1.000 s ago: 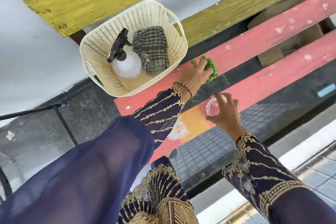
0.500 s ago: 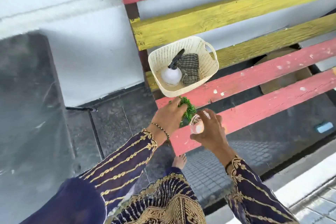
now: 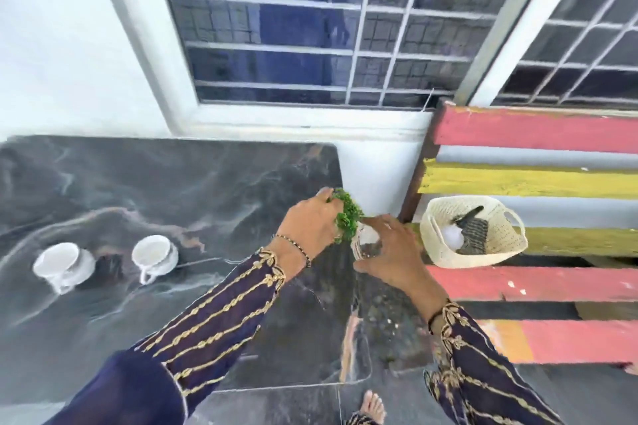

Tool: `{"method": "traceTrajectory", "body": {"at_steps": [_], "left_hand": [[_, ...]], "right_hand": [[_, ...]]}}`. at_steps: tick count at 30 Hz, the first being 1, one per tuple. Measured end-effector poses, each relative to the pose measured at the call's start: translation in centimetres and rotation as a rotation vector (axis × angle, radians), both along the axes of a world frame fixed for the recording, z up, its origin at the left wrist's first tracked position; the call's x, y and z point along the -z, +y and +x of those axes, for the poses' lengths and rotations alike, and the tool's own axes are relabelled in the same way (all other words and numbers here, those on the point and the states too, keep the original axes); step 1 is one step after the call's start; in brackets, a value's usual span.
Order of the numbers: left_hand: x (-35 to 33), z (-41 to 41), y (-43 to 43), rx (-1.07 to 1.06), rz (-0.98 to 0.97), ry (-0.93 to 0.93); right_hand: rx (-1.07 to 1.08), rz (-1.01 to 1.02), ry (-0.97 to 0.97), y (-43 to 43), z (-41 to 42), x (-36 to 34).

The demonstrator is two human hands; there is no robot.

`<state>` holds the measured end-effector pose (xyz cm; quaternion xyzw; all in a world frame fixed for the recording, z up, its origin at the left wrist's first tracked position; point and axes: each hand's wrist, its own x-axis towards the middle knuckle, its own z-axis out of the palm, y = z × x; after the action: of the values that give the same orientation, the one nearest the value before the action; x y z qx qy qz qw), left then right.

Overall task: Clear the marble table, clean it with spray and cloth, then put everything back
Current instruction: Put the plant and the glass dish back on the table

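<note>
Hands moved from bench to marble table (image 3: pixel 138 183) right edge | left hand (image 3: pixel 307 221) grips green plant sprig (image 3: pixel 347 217) | right hand (image 3: pixel 390 252) clasps glass vase (image 3: pixel 362 243) | two white cups (image 3: pixel 155 255) near left edge

Marble table (image 3: pixel 207 183), two white cups (image 3: pixel 155 255) on it
</note>
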<state>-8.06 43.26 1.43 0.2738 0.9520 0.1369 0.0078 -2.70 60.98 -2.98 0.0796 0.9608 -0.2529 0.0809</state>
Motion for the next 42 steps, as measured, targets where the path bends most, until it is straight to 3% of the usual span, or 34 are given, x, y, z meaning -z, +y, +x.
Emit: {"method": "traceTrajectory", "body": {"at_steps": [13, 27, 34, 38, 42], "left_hand": [[-0.1, -6.9, -16.5, -0.392, 0.071, -0.089], [4.8, -17.6, -25.8, -0.568, 0.158, -0.106], [5.4, -19.2, -28.5, -0.635, 0.180, -0.066], [5.5, -19.6, -29.8, -0.661, 0.195, -0.061], [4.9, -19.9, -31.7, -0.691, 0.211, -0.052]], "right_hand": [[-0.325, -0.010, -0.067, -16.3, -11.8, -0.5], [-0.286, 0.106, -0.175, -20.9, -29.5, 5.3], [-0.274, 0.137, -0.198, -21.1, -32.1, 5.9], [-0.354, 0.238, -0.115, -22.9, -31.6, 5.6], [-0.415, 0.138, -0.079, -27.1, -30.3, 5.4]]}}
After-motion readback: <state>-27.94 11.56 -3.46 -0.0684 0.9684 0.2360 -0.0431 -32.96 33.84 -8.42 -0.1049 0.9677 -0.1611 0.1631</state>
